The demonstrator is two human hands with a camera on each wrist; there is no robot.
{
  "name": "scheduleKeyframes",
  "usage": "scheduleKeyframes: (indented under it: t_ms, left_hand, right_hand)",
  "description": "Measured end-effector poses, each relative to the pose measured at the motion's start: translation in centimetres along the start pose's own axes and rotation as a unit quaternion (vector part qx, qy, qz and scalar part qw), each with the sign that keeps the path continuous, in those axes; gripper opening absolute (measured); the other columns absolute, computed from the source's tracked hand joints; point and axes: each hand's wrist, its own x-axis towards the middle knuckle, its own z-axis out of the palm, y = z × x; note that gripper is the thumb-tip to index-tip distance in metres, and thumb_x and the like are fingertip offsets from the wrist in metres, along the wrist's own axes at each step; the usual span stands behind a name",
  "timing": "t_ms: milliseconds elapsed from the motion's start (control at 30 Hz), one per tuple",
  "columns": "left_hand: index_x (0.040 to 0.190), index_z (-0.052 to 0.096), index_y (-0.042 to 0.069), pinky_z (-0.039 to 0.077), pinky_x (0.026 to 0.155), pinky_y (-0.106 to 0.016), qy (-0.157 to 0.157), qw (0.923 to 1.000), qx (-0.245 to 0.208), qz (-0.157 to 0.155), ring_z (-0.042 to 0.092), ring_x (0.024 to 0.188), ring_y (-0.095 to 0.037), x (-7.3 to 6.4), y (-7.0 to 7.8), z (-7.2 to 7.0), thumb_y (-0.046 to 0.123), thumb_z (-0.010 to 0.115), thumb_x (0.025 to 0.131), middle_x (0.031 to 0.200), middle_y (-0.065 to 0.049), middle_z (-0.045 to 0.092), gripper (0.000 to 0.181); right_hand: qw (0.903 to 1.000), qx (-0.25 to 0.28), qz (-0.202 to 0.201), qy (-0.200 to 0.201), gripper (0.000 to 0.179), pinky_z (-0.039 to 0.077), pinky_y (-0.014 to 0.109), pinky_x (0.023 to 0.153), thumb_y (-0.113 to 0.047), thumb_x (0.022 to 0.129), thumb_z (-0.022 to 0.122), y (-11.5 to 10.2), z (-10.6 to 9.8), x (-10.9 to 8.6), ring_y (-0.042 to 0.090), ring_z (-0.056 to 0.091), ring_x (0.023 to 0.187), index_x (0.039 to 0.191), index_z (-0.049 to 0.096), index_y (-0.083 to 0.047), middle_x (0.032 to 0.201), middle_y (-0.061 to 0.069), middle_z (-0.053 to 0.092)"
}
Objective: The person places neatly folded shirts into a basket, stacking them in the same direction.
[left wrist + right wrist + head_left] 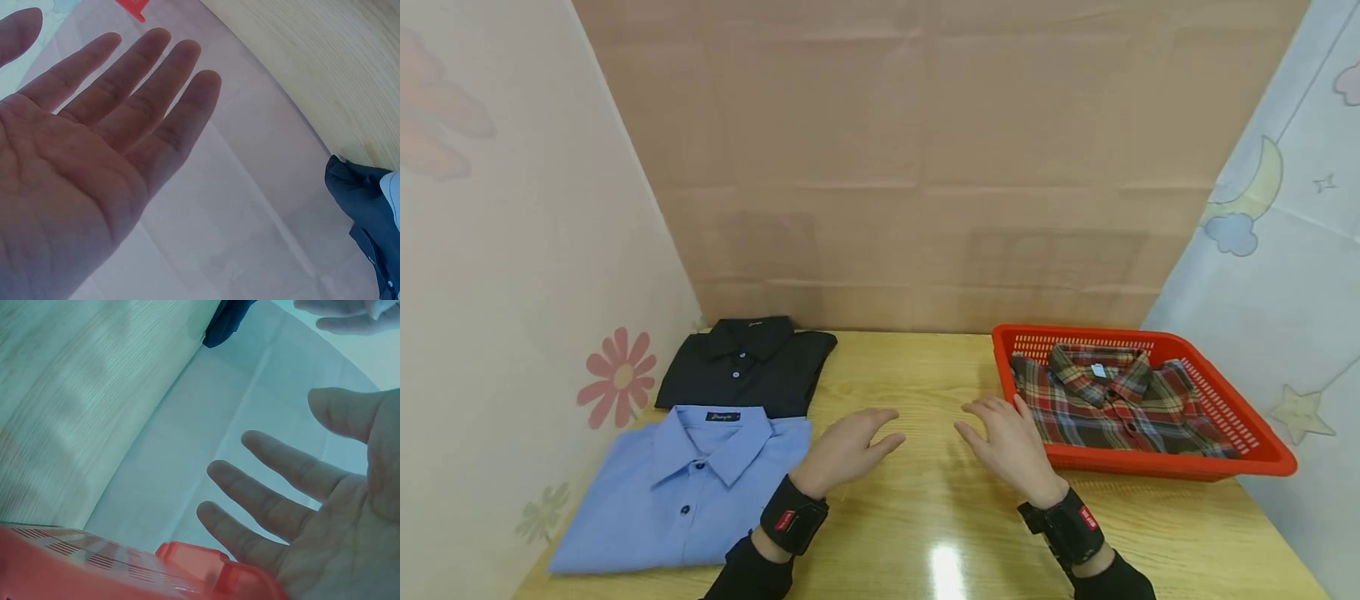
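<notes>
My left hand (pixel 847 450) hovers over the middle of the table beside a folded light blue shirt (pixel 700 492), its fingers spread and holding nothing. In the left wrist view its palm and straight fingers (pixel 178 125) show bare. My right hand (pixel 1009 446) is held at the near left side of a red plastic basket (pixel 1150 462), with nothing in its fingers. Inside the basket lies a folded plaid shirt (pixel 1120 408), collar facing up. Behind the blue shirt a folded black shirt (pixel 752 367) lies at the back left, partly overlapped by the blue one.
The wooden table (pixel 910 375) has a light-coloured surface with a bright glare near its front. Brown paper (pixel 910 167) covers the back wall. A flower-patterned sheet (pixel 550 292) stands on the left, a moon-and-star one (pixel 1285 317) on the right.
</notes>
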Motion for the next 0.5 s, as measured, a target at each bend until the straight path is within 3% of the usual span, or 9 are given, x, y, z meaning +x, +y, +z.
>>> scheduleKeyframes:
  t_ms: [300,500]
  left_hand:
    - [0.132,0.061,0.008,0.051,0.097,-0.041,0.005,1.0,0.0,0.002,0.062,0.119,-0.024,-0.13,-0.24,0.42,0.037,0.052,0.102,0.13,-0.007,0.065,0.043]
    - [0.132,0.061,0.006,0.051,0.096,-0.042,0.014,0.9998,-0.013,-0.007,0.062,0.119,-0.025,-0.07,-0.87,-0.15,0.035,0.053,0.101,0.13,-0.009,0.065,0.042]
  right_hand:
    - [1.0,0.006,-0.006,-0.004,0.029,0.023,0.064,0.11,-0.031,0.089,0.072,0.07,0.18,-0.59,0.033,0.061,0.112,0.109,0.073,-0.01,0.111,0.01,0.072]
    - [0.9999,0.004,-0.008,-0.004,0.029,0.022,0.065,0.111,-0.031,0.089,0.072,0.09,-0.17,-0.12,0.031,0.063,0.109,0.109,0.074,-0.01,0.11,0.009,0.072]
